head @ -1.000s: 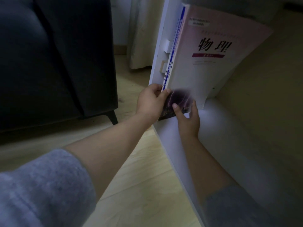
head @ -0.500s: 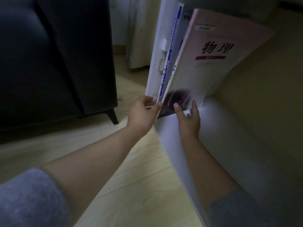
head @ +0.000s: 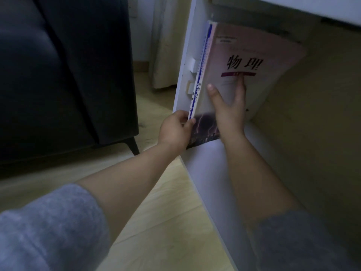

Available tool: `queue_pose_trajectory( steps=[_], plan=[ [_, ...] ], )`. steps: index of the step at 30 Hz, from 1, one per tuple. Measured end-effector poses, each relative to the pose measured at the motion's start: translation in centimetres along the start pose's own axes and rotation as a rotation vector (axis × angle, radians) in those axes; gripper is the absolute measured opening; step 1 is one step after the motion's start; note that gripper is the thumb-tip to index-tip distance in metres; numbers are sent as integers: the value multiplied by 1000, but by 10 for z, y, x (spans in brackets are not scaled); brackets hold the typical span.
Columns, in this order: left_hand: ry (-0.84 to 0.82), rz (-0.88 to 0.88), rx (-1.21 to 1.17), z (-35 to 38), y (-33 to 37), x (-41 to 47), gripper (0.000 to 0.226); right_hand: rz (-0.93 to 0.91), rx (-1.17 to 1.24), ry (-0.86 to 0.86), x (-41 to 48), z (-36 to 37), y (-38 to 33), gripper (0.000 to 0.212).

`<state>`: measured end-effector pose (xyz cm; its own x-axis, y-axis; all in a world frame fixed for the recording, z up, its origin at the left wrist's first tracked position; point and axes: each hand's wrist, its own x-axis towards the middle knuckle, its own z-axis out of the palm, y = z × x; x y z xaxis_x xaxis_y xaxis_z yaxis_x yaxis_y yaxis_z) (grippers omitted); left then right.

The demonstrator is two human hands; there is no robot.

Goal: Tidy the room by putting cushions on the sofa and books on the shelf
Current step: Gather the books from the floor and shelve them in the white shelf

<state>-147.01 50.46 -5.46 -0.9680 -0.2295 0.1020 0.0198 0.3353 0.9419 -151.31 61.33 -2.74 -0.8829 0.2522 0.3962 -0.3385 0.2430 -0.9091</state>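
Filling the left side, one dark sofa (head: 58,75) of soft, matte fabric stands on one slim, tapered black leg (head: 133,145) that shows. Under it runs a pale wooden plank floor (head: 156,222), smooth and lightly grained. One white shelf (head: 211,182) of flat, smooth board sits to the right, open towards the camera. One cream curtain (head: 164,55) hangs in folds behind its side wall.

Two books stand tilted inside the shelf, leaning against that side wall: a large pink book (head: 254,45) with a glossy soft cover, black characters and a dark lightning picture at its foot, and behind it a thinner blue-spined book (head: 205,47).

Two bare forearms reach out of two fuzzy grey sleeves. The right hand (head: 228,112) lies flat on the pink cover, fingers straight and spread. The left hand (head: 174,132) pinches the pink book's lower spine corner, thumb in front and fingers curled behind, with the blue-spined book in the same grip.

Two small white square tabs (head: 190,64) jut from the shelf's side wall
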Motion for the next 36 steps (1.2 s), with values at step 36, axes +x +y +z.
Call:
queue_pose_trajectory(
  steps=[36],
  plan=[
    [38, 0, 40, -20, -4, -39, 37, 8, -41, 17, -26, -10, -9, 82]
  ],
)
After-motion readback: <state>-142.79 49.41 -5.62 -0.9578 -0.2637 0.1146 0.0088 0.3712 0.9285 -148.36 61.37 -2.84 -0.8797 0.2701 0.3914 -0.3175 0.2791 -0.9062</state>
